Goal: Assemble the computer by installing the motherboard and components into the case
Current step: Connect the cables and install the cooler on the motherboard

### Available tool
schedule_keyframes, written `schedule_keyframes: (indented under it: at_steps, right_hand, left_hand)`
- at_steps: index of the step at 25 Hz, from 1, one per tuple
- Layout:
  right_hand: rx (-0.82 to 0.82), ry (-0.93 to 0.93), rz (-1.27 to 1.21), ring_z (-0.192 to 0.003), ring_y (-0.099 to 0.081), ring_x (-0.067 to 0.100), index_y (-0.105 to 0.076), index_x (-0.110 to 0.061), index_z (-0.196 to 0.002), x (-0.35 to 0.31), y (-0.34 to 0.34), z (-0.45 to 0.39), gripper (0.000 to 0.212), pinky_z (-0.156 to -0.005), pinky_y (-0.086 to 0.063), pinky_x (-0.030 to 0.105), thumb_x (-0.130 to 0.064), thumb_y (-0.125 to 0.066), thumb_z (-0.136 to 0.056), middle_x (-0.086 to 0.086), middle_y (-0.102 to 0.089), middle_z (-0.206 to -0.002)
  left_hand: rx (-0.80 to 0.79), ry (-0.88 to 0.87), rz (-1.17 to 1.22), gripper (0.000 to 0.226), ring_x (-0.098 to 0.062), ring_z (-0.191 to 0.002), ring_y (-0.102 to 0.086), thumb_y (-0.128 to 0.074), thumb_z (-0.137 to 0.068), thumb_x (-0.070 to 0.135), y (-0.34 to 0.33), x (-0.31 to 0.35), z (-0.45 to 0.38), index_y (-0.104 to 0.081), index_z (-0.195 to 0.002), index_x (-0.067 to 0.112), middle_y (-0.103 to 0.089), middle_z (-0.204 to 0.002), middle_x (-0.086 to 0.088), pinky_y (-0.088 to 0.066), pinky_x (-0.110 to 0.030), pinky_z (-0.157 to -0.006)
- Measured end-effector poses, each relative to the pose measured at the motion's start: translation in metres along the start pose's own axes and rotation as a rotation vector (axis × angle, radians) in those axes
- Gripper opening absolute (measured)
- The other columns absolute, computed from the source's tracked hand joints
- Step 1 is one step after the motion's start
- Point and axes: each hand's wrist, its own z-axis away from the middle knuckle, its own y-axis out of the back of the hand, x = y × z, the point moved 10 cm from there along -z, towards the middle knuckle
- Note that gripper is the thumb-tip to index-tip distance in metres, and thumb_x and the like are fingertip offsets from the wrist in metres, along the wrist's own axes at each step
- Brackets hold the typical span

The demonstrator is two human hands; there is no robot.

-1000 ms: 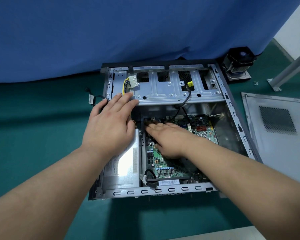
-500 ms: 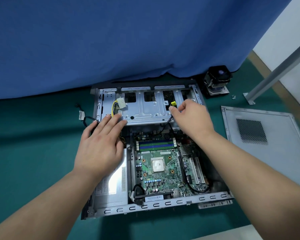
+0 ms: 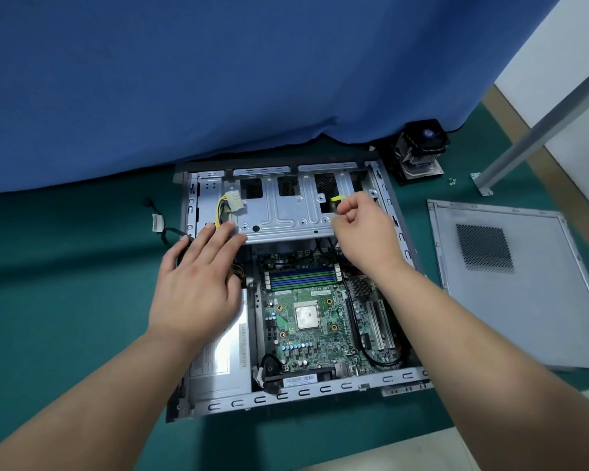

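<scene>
An open grey computer case (image 3: 300,396) lies flat on the green mat. Inside it sits the green motherboard (image 3: 306,331) with a bare CPU (image 3: 307,316) and blue and green memory slots. My left hand (image 3: 198,280) lies flat with straight fingers over the case's left side, its fingertips on the edge of the metal drive bracket (image 3: 286,215). My right hand (image 3: 364,229) is curled and pinches a black cable with a yellow connector (image 3: 337,198) above the bracket's right end. A silver power supply (image 3: 218,365) lies below my left hand.
A white plug on yellow and black wires (image 3: 233,202) rests on the bracket. The grey side panel (image 3: 524,300) lies to the right of the case. A CPU cooler with fan (image 3: 419,151) stands behind it, near small screws (image 3: 452,180) and a metal leg (image 3: 524,137). A loose cable (image 3: 160,226) lies left.
My right hand left the motherboard, rose to the drive bracket and took hold of the yellow connector cable. The motherboard is now uncovered. My left hand has stayed in place.
</scene>
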Motion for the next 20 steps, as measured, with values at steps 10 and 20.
schedule_keyframes:
  at_steps: [10,20]
  right_hand:
    - [-0.061,0.052,-0.017,-0.073,-0.059,0.004,-0.075,-0.022,-0.115,0.011,0.022,0.046,0.024,-0.058,-0.036,0.006,-0.034,-0.057,-0.104,-0.006,-0.071,-0.089]
    - [-0.119,-0.11,-0.154,-0.071,-0.065,0.001,-0.072,-0.027,-0.098,0.031,0.019,0.06,0.018,-0.061,-0.045,0.006,-0.023,-0.083,-0.084,-0.006,-0.071,-0.087]
  left_hand:
    - [-0.029,-0.008,0.047,0.061,-0.012,-0.154,-0.023,-0.032,-0.093,0.035,0.003,0.003,0.002,-0.04,-0.154,0.035,-0.03,-0.166,0.013,-0.016,-0.042,-0.125]
    - [-0.1,-0.189,0.708,0.031,-0.014,-0.121,-0.055,-0.062,-0.098,0.012,0.01,0.118,0.024,-0.064,-0.128,0.019,-0.061,-0.128,0.005,-0.045,-0.033,-0.107]
